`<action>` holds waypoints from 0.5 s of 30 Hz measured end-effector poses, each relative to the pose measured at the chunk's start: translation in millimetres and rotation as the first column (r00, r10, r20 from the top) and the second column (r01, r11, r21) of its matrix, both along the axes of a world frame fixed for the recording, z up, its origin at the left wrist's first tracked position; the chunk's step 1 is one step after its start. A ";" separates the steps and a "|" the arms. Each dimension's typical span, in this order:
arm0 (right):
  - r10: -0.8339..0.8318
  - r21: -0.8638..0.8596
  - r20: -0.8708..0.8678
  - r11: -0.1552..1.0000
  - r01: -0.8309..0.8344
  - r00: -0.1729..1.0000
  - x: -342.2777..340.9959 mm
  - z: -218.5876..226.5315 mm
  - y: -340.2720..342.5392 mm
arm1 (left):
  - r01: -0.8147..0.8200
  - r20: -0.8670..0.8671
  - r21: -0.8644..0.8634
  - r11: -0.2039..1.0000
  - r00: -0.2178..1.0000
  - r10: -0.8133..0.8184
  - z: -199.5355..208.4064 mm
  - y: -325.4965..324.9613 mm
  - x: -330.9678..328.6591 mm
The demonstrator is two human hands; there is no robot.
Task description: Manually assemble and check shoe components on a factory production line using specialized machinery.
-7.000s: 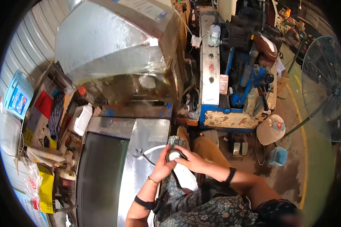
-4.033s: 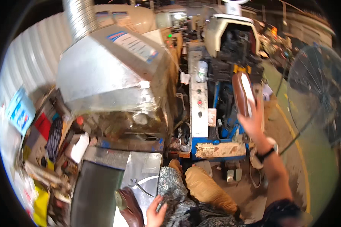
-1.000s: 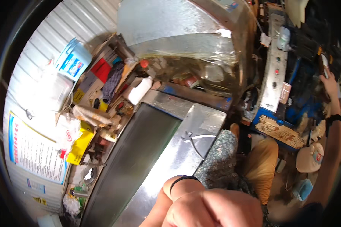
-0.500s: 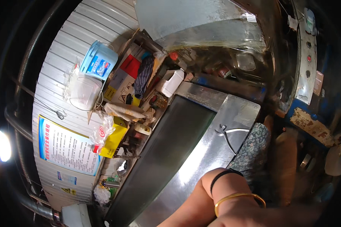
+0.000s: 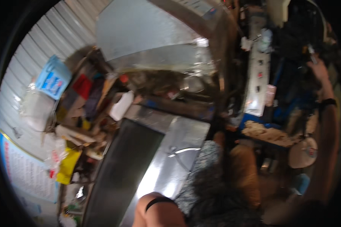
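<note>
The hands were well apart: the right hand (image 5: 319, 70) reached out to the far right, its fingertips at a small pale object (image 5: 311, 49) on the dark machine (image 5: 295, 45), too blurred to tell whether they gripped it. The left hand lay below the lower edge, its grip unseen; only the banded wrist (image 5: 161, 210) showed, over the metal worktop (image 5: 155, 181). That worktop ran between a black belt (image 5: 119, 178) and floral cloth (image 5: 206, 159) along its right edge.

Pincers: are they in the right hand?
No, the pincers lie on the metal plate, well away from the right hand.
</note>
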State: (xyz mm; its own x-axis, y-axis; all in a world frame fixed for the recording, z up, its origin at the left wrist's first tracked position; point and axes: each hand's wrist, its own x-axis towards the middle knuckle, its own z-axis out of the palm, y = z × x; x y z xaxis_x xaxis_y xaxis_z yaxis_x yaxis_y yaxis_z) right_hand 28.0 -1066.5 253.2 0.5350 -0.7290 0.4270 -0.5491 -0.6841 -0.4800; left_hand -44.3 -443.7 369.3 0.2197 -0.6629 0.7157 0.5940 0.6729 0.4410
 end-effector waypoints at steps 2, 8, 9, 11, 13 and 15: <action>-0.048 0.107 -0.099 0.993 0.058 0.994 -1.5 28.1 60.2 | 0.095 0.141 -0.122 0.988 0.987 -0.077 -8.6 4.7 13.8; -0.161 -0.088 -0.155 0.985 0.149 0.975 -10.4 67.6 94.8 | 0.263 0.565 -0.338 0.904 0.825 -0.029 -20.9 18.5 51.1; -0.159 -0.088 -0.157 0.985 0.147 0.975 -7.9 65.6 95.6 | 0.268 0.630 -0.343 0.900 0.776 0.009 -20.3 18.7 52.7; -0.150 -0.080 -0.139 0.987 0.140 0.979 -11.7 67.7 95.3 | 0.279 0.743 -0.349 0.894 0.664 0.083 -18.8 12.9 51.3; -0.225 -0.072 -0.184 0.974 0.215 0.957 -39.1 61.2 71.6 | 0.181 0.135 -0.025 0.983 0.975 -0.176 -60.9 56.9 33.3; -0.186 -0.056 -0.081 0.982 0.181 0.979 -37.1 78.8 76.0 | -0.307 0.336 0.941 0.143 0.796 -0.504 -241.2 224.4 89.5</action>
